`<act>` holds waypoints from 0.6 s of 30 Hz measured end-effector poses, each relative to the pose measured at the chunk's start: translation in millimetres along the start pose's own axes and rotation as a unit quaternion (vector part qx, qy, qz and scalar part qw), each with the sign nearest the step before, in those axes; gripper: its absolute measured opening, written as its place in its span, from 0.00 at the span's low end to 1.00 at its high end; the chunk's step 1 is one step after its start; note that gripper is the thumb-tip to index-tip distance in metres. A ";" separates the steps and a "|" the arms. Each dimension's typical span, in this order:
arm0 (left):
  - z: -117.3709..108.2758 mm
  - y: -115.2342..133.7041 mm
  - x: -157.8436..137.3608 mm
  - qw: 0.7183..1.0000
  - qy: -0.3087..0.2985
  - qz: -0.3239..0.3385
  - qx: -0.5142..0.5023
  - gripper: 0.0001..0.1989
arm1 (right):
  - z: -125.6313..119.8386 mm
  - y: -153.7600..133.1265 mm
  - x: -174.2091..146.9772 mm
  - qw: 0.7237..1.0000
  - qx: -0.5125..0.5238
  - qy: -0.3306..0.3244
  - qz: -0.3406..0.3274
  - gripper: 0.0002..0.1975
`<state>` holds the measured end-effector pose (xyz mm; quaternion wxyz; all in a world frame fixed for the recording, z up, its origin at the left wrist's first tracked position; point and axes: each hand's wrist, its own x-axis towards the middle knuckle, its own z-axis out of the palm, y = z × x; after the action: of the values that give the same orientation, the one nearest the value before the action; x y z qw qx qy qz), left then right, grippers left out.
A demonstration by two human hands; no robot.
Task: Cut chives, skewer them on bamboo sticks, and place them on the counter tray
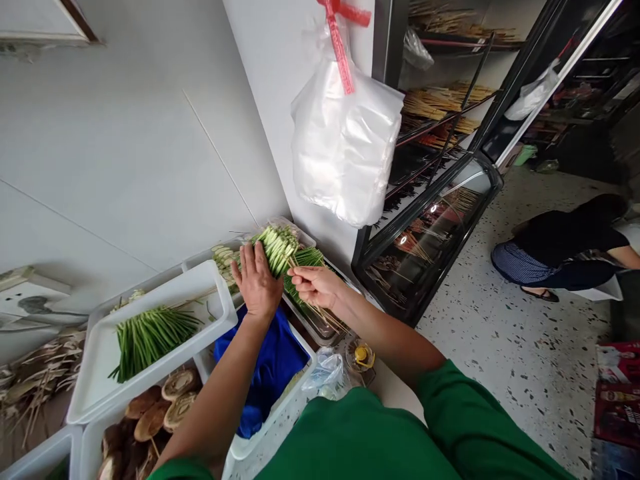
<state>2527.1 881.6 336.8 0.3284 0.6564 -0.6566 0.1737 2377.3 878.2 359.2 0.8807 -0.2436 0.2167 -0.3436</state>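
Note:
My left hand (257,277) lies with fingers stretched against a bundle of pale green vegetable stalks (278,248) threaded on thin sticks. My right hand (317,285) is closed, its thumb and fingers pinching the thin skewer sticks at the bundle's right end. Beneath and beside it, darker green skewered stalks (309,257) lie in a clear tray (320,337), their bare sticks pointing toward me. Pale sliced vegetable skewers (224,256) show just left of my left hand. Below my wrists, a blue cloth (270,373) lies in a white bin.
On the left, a white tray (83,393) holds green stalk skewers (153,337), above a bin of mushrooms (153,420). Plastic bags (345,147) hang on the wall. A glass-fronted cabinet (425,240) with skewers stands right. Beyond, a person (560,247) bends low.

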 end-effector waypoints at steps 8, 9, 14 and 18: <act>10.3 36.4 29.3 0.997 -0.066 0.045 0.022 0.35 | -39.1 -44.5 1.1 0.999 -0.015 0.004 0.031 0.12; 5.8 40.7 24.7 0.997 -0.062 0.043 0.016 0.35 | -40.7 -41.1 -5.3 1.000 -0.018 -0.001 0.025 0.11; -14.4 45.3 -36.8 0.996 -0.070 0.047 -0.002 0.34 | -54.2 14.1 -47.9 1.000 -0.006 -0.021 0.013 0.09; -4.2 39.0 -105.9 0.993 -0.105 0.038 0.028 0.34 | -82.0 65.5 -72.0 0.998 0.000 0.002 0.057 0.16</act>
<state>2481.7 966.7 277.9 0.2324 0.6542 -0.7069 0.1350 2316.8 948.7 272.3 0.8983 -0.2302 0.2324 -0.2933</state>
